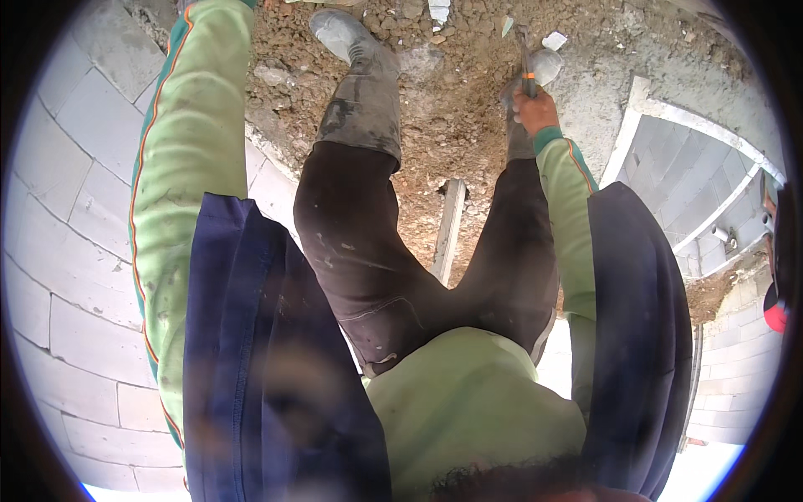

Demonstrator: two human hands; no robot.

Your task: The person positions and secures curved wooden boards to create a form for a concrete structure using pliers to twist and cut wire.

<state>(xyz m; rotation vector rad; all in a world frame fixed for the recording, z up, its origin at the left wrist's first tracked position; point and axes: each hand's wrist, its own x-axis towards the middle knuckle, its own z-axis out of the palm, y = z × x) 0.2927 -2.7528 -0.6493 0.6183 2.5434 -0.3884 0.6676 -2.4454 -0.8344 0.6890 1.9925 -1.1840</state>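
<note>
My right hand (535,112) is closed round the dark, orange-banded grip of a hammer (528,70). The hammer's narrow shaft points away from me, over the soil beside my right boot (545,67). Its far end is small and hard to make out against the dirt. My left arm (191,125), in a light green sleeve with an orange stripe, reaches up along the block wall. That hand lies past the upper edge of the picture, so its fingers cannot be seen.
A grey block wall (75,293) runs along my left. Rough brown soil (452,109) with stones and pale chips lies underfoot. A wooden stake (450,226) stands between my legs. To the right are grey mortar (598,100), a white frame (636,125) and a person in a red cap (774,314).
</note>
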